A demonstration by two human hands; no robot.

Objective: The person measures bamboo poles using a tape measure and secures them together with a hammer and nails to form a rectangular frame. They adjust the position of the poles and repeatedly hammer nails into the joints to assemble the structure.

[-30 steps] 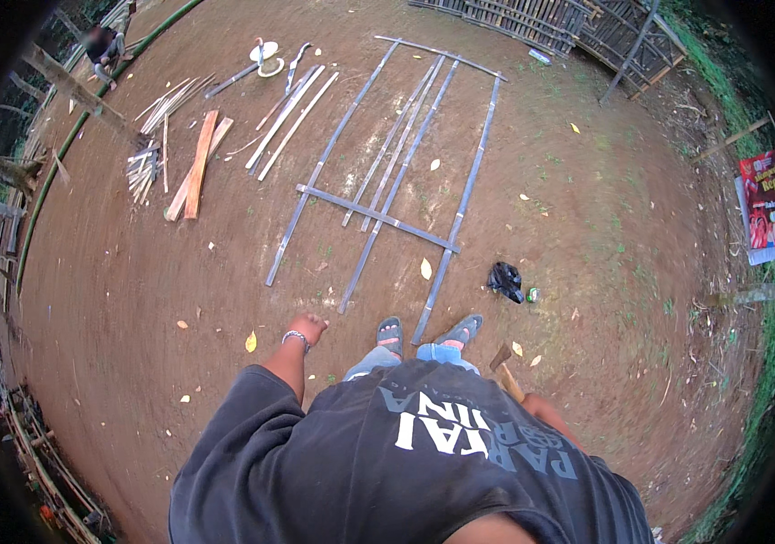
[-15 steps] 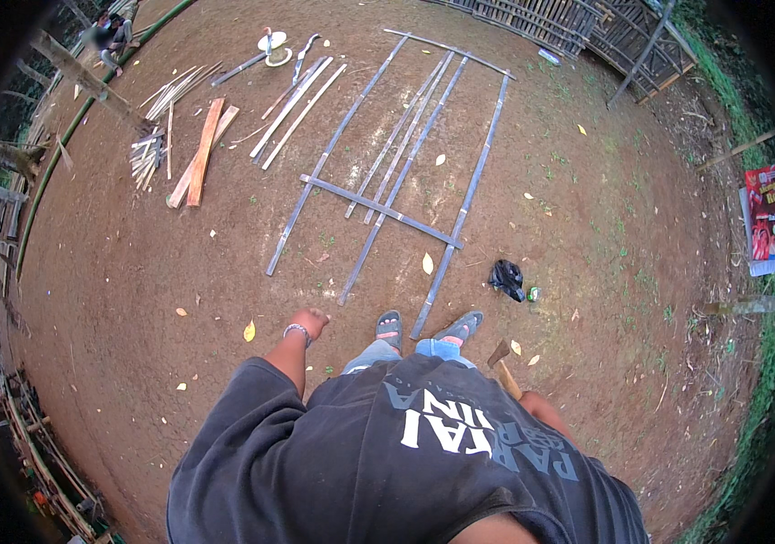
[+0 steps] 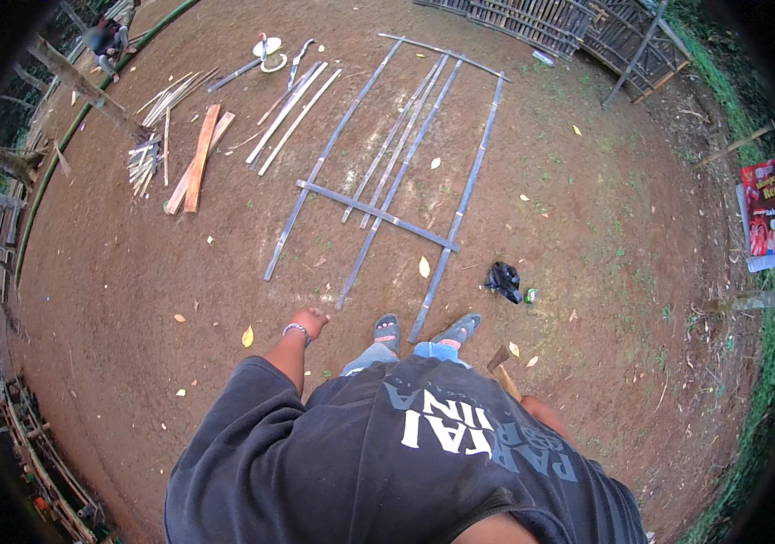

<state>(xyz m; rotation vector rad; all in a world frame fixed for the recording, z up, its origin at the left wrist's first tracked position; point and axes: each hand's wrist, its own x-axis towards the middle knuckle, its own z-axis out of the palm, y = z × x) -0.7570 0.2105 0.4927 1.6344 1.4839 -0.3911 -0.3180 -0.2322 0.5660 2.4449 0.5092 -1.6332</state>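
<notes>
Below, wood-handled hatchet (image 3: 502,373) in right hand (image 3: 533,405), straight bamboo strips (image 3: 424,233)

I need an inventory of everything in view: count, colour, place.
frame: one, grey, ahead
planks: two, orange, upper left
sticks: many, pale, upper left
strips: several, some pale, left of frame
bag: one, black, right of frame
small item: one, green, beside bag
leaves: many, yellowish, scattered
panels: several, brown, top right
poster: one, mostly red, far right
pole: one, green, upper left
trunks: several, grey, far left
person: one, dark-clad, upper left
hatchet: one, brown, in right hand
shirt: one, black, bottom
feet: two, grey-shod, bottom centre
left hand: one, bare, left
right hand: one, bare, right
</notes>
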